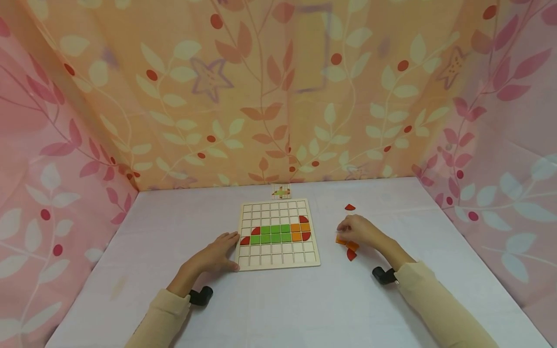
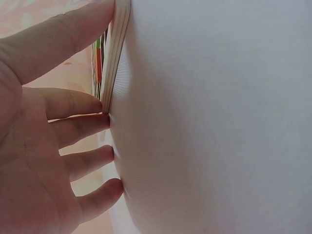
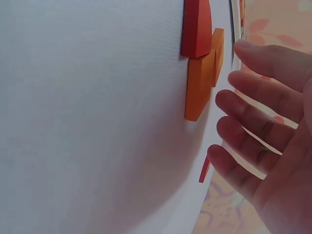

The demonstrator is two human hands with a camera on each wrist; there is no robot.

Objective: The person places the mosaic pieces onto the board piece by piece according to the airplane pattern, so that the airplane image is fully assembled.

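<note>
A wooden grid board point(image 1: 278, 259) lies on the table. Across its middle run green square tiles point(image 1: 275, 229), several orange tiles point(image 1: 296, 237) and red rounded pieces point(image 1: 256, 231) at both ends. My left hand point(image 1: 216, 254) rests at the board's left edge, its thumb and fingertips touching the rim, fingers extended. To the right of the board, my right hand point(image 1: 359, 230) hovers over loose orange tiles point(image 3: 197, 90), which it partly covers in the head view. Its fingers are loosely bent, and nothing shows between them. Beside the orange tiles lies a red piece point(image 1: 351, 254).
Another red piece point(image 1: 350, 207) lies beyond my right hand. A small picture card point(image 1: 281, 192) sits just behind the board. White cloth covers the table point(image 1: 278, 309), and patterned fabric walls point(image 1: 261, 121) stand at the back and both sides.
</note>
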